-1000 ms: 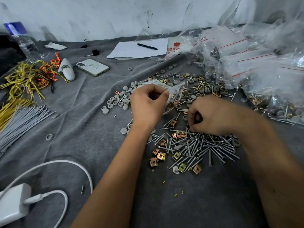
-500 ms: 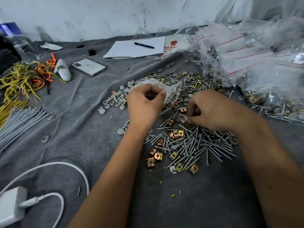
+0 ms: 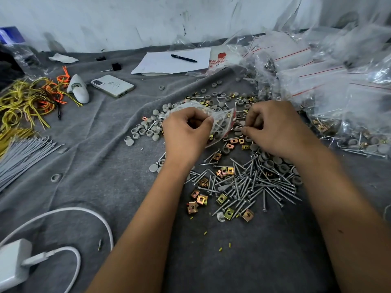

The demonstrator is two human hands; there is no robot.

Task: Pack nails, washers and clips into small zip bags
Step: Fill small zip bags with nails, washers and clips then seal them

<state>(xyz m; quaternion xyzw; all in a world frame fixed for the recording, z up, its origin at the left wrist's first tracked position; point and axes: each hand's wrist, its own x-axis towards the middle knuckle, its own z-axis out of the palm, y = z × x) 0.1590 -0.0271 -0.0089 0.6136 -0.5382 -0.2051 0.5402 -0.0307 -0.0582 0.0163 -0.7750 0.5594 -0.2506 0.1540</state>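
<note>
A: Left edge, items?
B: Charger (image 3: 12, 263) with white cable (image 3: 69, 212), near corner. Grey ties (image 3: 23, 153), bundled. Yellow wires (image 3: 23, 102) with orange ones above. All on the grey cloth (image 3: 101, 157).

A: Further in?
B: White phone (image 3: 113, 85), face down, beside a small white device (image 3: 78, 88). Paper (image 3: 169, 64) by the wall, black pen (image 3: 183, 58) lying on it.

A: Centre?
B: Grey washers (image 3: 146, 129), loose, scattered left of the hands. Left hand (image 3: 186, 134): fingers curled, gripping the zip bag (image 3: 222, 125) by its near side, bag held just above the cloth. Washers and a clip show through the plastic.

A: Right hand?
B: Right hand (image 3: 275, 130): fingers bent, tips pinched together at the bag's red-striped mouth. What it pinches, cannot tell.

A: Below the hands?
B: Nails (image 3: 249, 187), one loose heap, between the forearms. Brass clips (image 3: 201, 199) mixed in and along the heap's near-left edge.

A: Far right?
B: Filled bags (image 3: 338, 85), piled, red seal lines showing; nails and washers visible inside the nearest.
</note>
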